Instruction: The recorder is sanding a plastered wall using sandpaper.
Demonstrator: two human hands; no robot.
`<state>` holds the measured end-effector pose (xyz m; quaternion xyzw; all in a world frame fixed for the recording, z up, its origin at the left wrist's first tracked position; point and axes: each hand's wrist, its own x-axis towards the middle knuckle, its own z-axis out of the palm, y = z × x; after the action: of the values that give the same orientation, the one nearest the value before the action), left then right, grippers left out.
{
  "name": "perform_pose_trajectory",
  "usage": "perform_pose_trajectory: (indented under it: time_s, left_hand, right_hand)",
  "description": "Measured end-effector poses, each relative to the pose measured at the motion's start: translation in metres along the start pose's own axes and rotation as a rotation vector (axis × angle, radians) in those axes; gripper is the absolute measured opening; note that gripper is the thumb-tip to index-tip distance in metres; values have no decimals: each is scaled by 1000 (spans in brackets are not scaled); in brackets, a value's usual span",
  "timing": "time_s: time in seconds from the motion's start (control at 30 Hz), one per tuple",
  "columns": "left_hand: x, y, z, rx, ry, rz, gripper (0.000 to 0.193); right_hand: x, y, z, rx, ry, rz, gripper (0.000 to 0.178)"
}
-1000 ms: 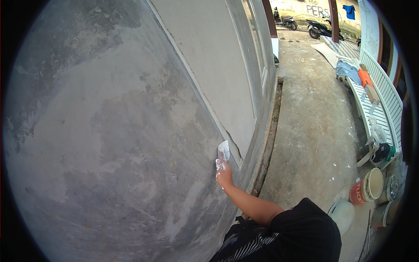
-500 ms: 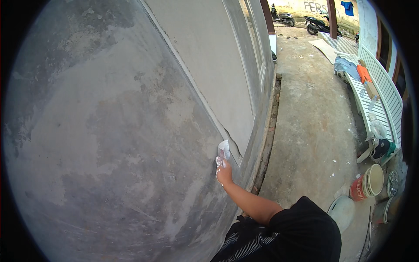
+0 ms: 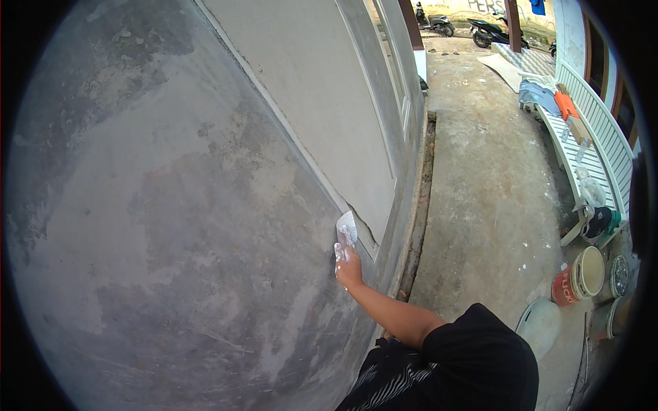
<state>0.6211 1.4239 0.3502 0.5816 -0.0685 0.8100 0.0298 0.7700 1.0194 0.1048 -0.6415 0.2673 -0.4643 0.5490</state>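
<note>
My right hand (image 3: 348, 268) is closed around a putty knife (image 3: 347, 227), its fingers spotted with white paste. The wide, whitish blade points up and lies against or close to the grey plastered wall (image 3: 205, 205). Just beside it runs the pale raised edging (image 3: 281, 123) of a lighter recessed panel (image 3: 315, 103). Near the panel's lower corner, a dark, ragged crack (image 3: 360, 219) follows the edging to the right of the blade. My bare forearm reaches in from a black sleeve at lower right. My left hand is out of sight.
A narrow gutter (image 3: 426, 185) separates the wall from the concrete walkway (image 3: 486, 171). At right stand a white slatted bench (image 3: 579, 154) with cloths and bottles, a red-and-cream bucket (image 3: 579, 277), other containers and a pale round lid (image 3: 538, 329). Motorbikes (image 3: 490, 33) are parked far back.
My right hand and the putty knife have shifted slightly up and left in the picture. The whole view has also moved a little, and the hand keeps its grip.
</note>
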Motion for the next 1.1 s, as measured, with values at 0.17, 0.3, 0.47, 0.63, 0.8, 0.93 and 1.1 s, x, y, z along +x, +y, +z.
perform_pose_trajectory:
  time_s: [0.17,0.3,0.47,0.63,0.8,0.93,1.1]
  left_hand:
    - [2,8,3,-8,10,-38,50]
    - [1,7,1,-8,-3,-38,50]
    - [1,1,2,-16,7,-28,49]
    - [-1,-4,1,-29,24,-37,48]
    - [-4,-9,0,-31,55,-57,49]
    - [-4,-9,0,-28,69,-82,50]
    - [-1,-4,0,-15,85,-96,51]
  right_hand:
    - [15,-25,6,-16,-3,11,30]
    - [60,-100,8,121,-78,-142,23]
    - [39,-69,3,138,-61,-280,25]
    - [30,-53,4,3,-95,-58,33]
    - [66,-146,8,125,-154,-263,31]
    - [56,-141,9,97,-125,-481,31]
    - [63,-92,9,4,-73,-171,28]
